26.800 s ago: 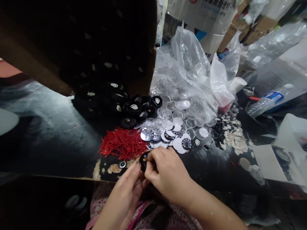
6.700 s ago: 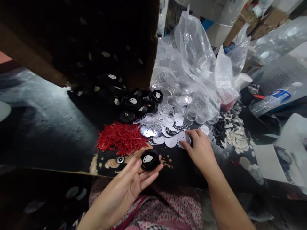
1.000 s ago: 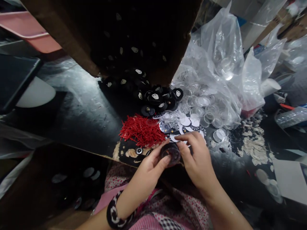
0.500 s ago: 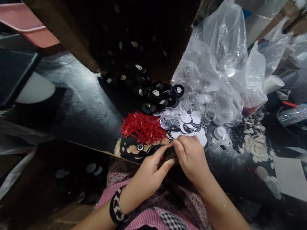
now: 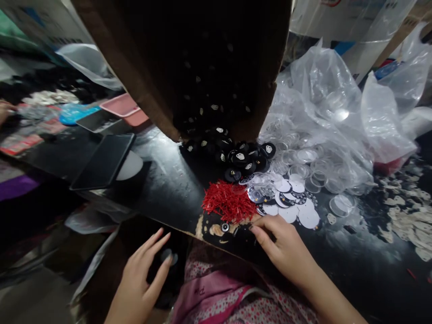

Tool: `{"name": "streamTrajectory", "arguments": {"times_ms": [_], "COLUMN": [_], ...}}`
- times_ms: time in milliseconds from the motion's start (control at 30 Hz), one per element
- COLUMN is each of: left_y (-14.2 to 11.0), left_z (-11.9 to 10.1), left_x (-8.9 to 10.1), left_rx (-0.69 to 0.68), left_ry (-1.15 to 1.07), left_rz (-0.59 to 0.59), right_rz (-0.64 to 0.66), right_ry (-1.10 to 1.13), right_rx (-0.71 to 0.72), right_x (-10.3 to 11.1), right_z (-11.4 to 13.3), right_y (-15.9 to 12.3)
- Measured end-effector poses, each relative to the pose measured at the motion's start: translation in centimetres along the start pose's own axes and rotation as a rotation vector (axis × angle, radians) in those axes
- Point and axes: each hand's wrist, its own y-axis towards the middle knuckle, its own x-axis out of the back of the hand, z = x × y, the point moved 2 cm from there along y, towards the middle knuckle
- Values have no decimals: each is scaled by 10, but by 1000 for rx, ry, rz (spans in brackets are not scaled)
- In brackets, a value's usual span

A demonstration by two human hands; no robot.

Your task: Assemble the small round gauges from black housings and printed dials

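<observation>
My left hand (image 5: 143, 272) hangs off the table's front edge with fingers apart, above clear discs (image 5: 170, 257) lying in the dark space below. My right hand (image 5: 283, 245) rests at the table edge. Its thumb and forefinger are brought together by the red pile; anything between them is too small to make out. Close to those fingertips lie a heap of thin red slivers (image 5: 229, 201) and overlapping printed dials (image 5: 286, 211), some white side up. A small black-and-white ring (image 5: 225, 227) sits near the edge. Behind, round black cases (image 5: 240, 157) with white tags spill out.
A tipped cardboard box (image 5: 276, 103) stands at the back. Right of it, a plastic bag (image 5: 337, 103) holds clear round covers. Pale flat pieces (image 5: 408, 216) lie far right. On the left are a dark tablet-like slab (image 5: 104, 162) and a pink tray (image 5: 124, 108). Another person's hand (image 5: 5, 110) shows far left.
My hands have parted. The left moved away leftward, off the table edge, its fingers now spread and nothing in it; the right stayed by the red pile. The view has swung left.
</observation>
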Motion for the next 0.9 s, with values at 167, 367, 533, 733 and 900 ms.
{"name": "streamTrajectory", "arguments": {"times_ms": [167,367,533,733,900], "left_y": [86,168,146,47,14], "left_z": [-98,-142,-132,-132,-135], "left_x": [-31,-86,-72,-77,-95], "left_rx": [-354,-373,-365,-406,186], "left_ry": [83,136,31,-441,-1067], "left_rz": [65,132,142,264,524], "right_rz": [-158,-219,-176,-46,-76], "right_ry": [38,66,149,333,49], "right_rx": [111,125,108,-188,-119], "right_x": [-4,1,-1,6,19], "right_z": [-5,-9,-6,-5,2], "right_y": [-2,-6,-2,3,-5]}}
